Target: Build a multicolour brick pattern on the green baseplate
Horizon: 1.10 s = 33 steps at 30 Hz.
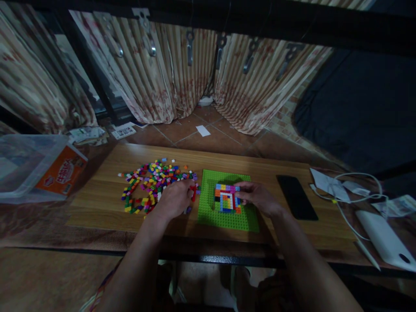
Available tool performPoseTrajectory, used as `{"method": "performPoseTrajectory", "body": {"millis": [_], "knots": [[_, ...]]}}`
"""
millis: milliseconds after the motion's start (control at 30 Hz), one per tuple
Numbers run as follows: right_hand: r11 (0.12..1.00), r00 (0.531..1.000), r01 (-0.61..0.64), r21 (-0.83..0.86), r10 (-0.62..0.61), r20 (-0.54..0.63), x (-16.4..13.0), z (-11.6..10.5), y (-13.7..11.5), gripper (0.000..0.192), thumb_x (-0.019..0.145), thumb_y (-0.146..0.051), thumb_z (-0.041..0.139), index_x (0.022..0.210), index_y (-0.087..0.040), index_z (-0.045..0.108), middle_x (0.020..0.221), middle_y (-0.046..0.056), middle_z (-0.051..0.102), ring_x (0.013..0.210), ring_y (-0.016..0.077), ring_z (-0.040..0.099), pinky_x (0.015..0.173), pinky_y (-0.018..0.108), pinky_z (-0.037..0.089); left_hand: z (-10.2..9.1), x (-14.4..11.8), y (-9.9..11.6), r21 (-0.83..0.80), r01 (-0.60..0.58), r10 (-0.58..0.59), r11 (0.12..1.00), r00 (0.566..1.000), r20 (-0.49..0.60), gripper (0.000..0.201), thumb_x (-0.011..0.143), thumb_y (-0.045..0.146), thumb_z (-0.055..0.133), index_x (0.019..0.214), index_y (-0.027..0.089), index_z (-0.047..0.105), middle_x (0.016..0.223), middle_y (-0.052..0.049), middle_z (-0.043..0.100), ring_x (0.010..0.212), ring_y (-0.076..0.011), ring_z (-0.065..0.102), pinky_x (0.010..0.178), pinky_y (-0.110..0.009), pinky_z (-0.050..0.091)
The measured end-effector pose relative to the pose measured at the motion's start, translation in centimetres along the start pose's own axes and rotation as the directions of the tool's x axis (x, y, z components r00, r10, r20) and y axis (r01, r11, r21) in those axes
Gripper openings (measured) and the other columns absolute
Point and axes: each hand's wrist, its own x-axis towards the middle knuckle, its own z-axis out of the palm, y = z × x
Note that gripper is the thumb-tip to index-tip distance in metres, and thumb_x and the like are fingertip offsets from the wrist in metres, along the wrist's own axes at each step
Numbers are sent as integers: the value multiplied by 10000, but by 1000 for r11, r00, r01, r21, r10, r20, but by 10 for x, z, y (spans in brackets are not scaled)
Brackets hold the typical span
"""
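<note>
- left hand: pinches a red brick at the near right edge of the loose brick pile
- right hand: fingers closed on the right side of the brick build
- build sits mid green baseplate, centre of worktop
- black phone right of baseplate

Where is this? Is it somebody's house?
Probably a room in a home. A low wooden table stands on a tiled floor by long curtains, with a phone and toy bricks on it.
</note>
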Motion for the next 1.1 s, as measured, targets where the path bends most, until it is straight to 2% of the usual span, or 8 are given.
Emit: {"method": "performPoseTrajectory", "body": {"millis": [233, 433, 567, 667, 733, 800, 900, 1100], "knots": [[999, 999, -23, -30, 24, 34, 1, -1, 5, 382, 644, -398, 772, 947, -177, 697, 657, -11, 671, 471, 75, 529, 476, 222, 462, -2, 0, -3, 0, 4, -4, 1000, 1000, -7, 298, 871, 205, 434, 1072, 219, 654, 961, -61, 714, 897, -186, 654, 797, -268, 467], [997, 991, 24, -72, -33, -132, -3, -15, -2, 459, 596, -387, 807, 989, -184, 684, 650, -27, 628, 505, 95, 537, 503, 243, 468, -11, -2, -12, -5, 58, -58, 998, 997, -51, 257, 880, 239, 437, 982, 218, 672, 899, -42, 716, 839, -171, 647, 753, -241, 457], [987, 915, 149, -65, -163, -369, -5, -13, -16, 303, 649, -434, 760, 837, -205, 696, 708, 5, 642, 545, 110, 530, 512, 252, 462, -21, -4, -18, 0, 107, -107, 994, 991, -75, 270, 860, 194, 444, 1006, 203, 671, 910, -53, 712, 840, -174, 641, 735, -237, 453], [963, 858, 250, -105, -270, -437, -8, 14, -23, 205, 698, -400, 724, 779, -215, 689, 650, -6, 621, 533, 114, 517, 536, 261, 456, -24, -4, -20, 20, 136, -133, 991, 986, -102, 290, 857, 169, 428, 1014, 179, 671, 886, -69, 708, 813, -179, 641, 730, -247, 454], [944, 873, 281, -172, -326, -363, -11, 42, -25, 167, 736, -377, 692, 776, -215, 689, 666, -1, 639, 579, 134, 559, 585, 275, 470, -24, -4, -20, 17, 140, -138, 990, 984, -113, 300, 857, 161, 420, 1017, 173, 673, 890, -76, 708, 819, -185, 642, 753, -257, 459], [907, 902, 326, -265, -383, -200, -14, 70, -25, 154, 795, -357, 636, 812, -215, 693, 776, 22, 683, 703, 165, 615, 659, 293, 485, -22, -4, -19, 3, 137, -136, 991, 985, -105, 298, 857, 166, 423, 1013, 172, 677, 904, -81, 709, 834, -190, 644, 778, -267, 464], [798, 887, 420, -432, -463, 8, -17, 104, -24, 163, 868, -284, 545, 886, -214, 691, 854, 35, 686, 797, 176, 629, 736, 304, 480, -20, -5, -20, -4, 138, -138, 990, 986, -90, 289, 858, 184, 436, 1014, 175, 679, 912, -78, 712, 845, -184, 645, 800, -263, 468], [579, 854, 484, -656, -475, 211, -5, 134, -18, 242, 916, -169, 461, 1004, -211, 682, 970, 53, 647, 906, 168, 610, 823, 281, 463, -18, -6, -25, 5, 160, -158, 987, 980, -123, 295, 859, 191, 432, 1033, 179, 669, 902, -74, 714, 855, -180, 649, 788, -251, 476]]}}
